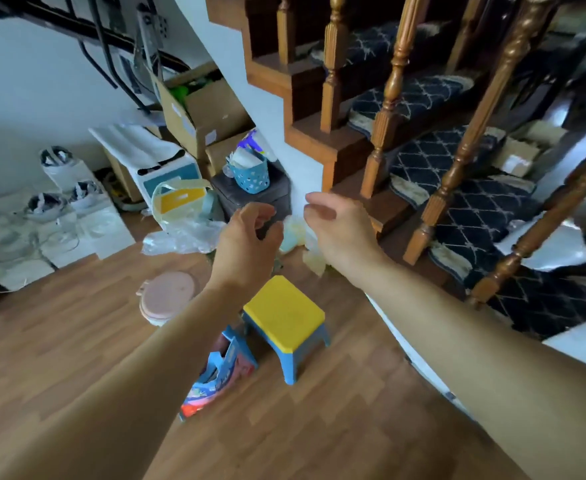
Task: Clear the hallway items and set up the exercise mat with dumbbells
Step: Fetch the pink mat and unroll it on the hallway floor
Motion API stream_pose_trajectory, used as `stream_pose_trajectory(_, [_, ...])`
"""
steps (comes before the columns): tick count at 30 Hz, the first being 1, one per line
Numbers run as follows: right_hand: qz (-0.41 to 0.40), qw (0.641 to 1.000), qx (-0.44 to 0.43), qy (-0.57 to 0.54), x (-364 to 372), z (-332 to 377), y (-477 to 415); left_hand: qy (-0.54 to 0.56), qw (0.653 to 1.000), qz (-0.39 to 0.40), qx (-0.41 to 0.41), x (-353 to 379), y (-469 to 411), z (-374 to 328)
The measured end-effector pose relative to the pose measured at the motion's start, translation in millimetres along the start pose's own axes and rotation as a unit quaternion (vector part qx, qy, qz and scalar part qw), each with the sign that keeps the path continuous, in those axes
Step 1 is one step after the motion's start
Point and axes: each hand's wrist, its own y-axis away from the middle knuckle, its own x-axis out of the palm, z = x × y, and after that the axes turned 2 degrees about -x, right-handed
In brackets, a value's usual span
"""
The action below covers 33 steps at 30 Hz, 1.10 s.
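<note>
Both my arms reach forward over the wooden floor toward the clutter at the foot of the stairs. My left hand (250, 233) hangs with loosely curled fingers and holds nothing. My right hand (333, 223) is also loosely curled and holds nothing. Beyond and between the hands lie pale plastic bags (293, 237) against the white stair wall. Below the hands stands a small stool (284, 310) with a yellow top and blue legs. A colourful blue and red paper bag (220, 372) sits on the floor left of the stool. No mat or dumbbells are in view.
A pink round lid (168, 296) lies on the floor at left. Crumpled clear plastic (180, 237), a yellow bag (180, 199), a dark box with a blue basket (251, 176), cardboard boxes (201, 112) and white shoes (49, 209) line the wall. The wooden staircase (398, 133) rises at right.
</note>
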Motion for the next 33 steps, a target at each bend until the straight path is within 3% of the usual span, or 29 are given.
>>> stream_pose_trajectory(10, [-0.159,0.986,0.037,-0.032,-143.9,1.9,71.1,0.098,0.977,0.112,0.150,63.5,54.7,-124.9])
stream_pose_trajectory(16, [-0.277,0.960,0.029,-0.037,-220.8,1.3,126.4,0.181,0.932,0.193,0.246,98.4,95.4,-193.7])
stream_pose_trajectory(20, [-0.366,0.930,0.032,-0.022,-258.4,0.2,159.7,0.210,0.885,0.281,0.306,129.2,116.9,-234.4])
stream_pose_trajectory(26, [-0.544,0.832,0.100,-0.038,-285.3,-1.6,202.5,0.244,0.798,0.392,0.388,169.8,136.0,-283.9])
stream_pose_trajectory(33, [-0.708,0.692,0.123,-0.065,-249.0,20.0,264.8,0.309,0.653,0.534,0.439,173.0,183.7,-293.9])
